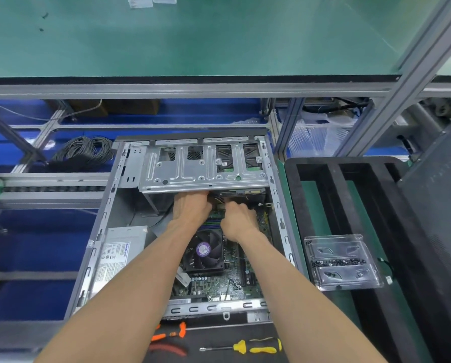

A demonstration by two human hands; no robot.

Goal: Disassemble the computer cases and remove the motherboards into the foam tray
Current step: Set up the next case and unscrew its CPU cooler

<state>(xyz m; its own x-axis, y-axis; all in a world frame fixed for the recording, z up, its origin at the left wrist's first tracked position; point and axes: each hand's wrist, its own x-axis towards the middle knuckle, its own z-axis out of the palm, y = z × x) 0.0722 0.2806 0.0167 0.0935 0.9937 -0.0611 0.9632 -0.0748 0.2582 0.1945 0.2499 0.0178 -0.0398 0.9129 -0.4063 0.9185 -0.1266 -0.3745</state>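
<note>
Reaching: both arms extend into open computer case (106,205), lying on its side on bench, side panel off.
Left hand (191,208): back up, fingers go under edge of drive cage (203,166); fingertips hidden, so can't tell if curled on anything or what they hold.
Right hand (238,218): fingers curled, tips down among wires (220,203) at far edge of board; looks like a pinch, but exact item gripped not clear.
Motherboard (219,284): inside case, flat on bottom wall, partly covered by forearms.
CPU fan (206,251): black, purple centre label, on board btwn the two forearms.
PSU (119,252): silver box w/ label, left side of case, beside board.
Foam tray (292,195): black, long slots, right of case, just beside it; green mat shows through slots.
Screw dish (342,260): clear plastic, rests on foam tray, small dark screws in middle channel.
Tools: orange-handled pliers (169,334), red-handled cutters (166,348), yellow-handled screwdriver (224,348), all on dark mat near front edge of case.
Cable coil (85,151): grey, behind case to left.
Shelf (193,40): green top, above bench.
</note>
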